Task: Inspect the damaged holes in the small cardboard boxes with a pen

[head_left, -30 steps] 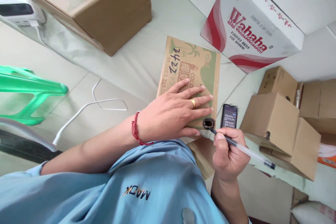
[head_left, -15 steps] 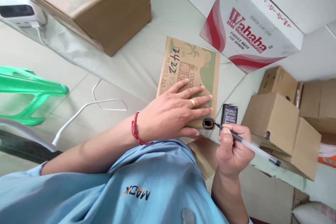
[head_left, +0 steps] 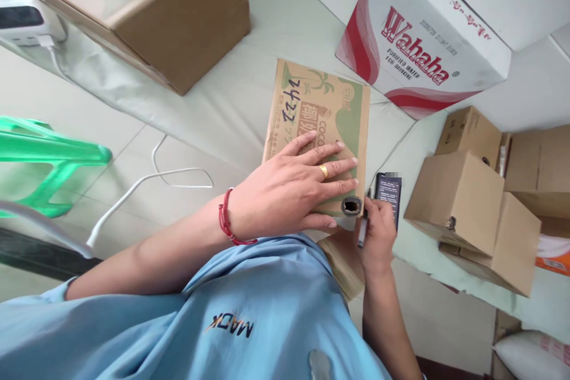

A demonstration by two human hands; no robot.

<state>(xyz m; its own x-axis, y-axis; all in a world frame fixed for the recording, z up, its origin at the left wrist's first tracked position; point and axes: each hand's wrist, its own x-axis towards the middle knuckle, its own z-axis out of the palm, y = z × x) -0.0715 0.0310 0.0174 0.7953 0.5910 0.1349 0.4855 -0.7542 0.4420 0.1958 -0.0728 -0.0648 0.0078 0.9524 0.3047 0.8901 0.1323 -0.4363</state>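
My left hand (head_left: 305, 181) lies flat on a small cardboard box (head_left: 320, 80), its fingers spread. The box has palm-tree and "COCO" printing, with "2422" written on it in dark marker. A dark-ringed oval hole (head_left: 351, 206) shows near the box's lower right corner, just below my left fingers. At the box's right side my right hand (head_left: 378, 231) is closed around a pen (head_left: 362, 233), which now stands steeply. The pen's dark tip end shows above the fingers, beside the box edge; I cannot tell whether it touches. A phone (head_left: 388, 190) with a lit screen lies behind my right hand.
A larger cardboard box (head_left: 187, 29) stands at upper left, near a white device (head_left: 31, 15) with a cable. A Wahaha water carton (head_left: 418, 47) is at the back right. Several brown boxes (head_left: 458, 202) sit at right. A green stool (head_left: 44, 160) stands on the floor.
My right hand has moved left, closer to the box, and turned the pen from slanting down to the right to nearly upright. My left hand stays flat on the box.
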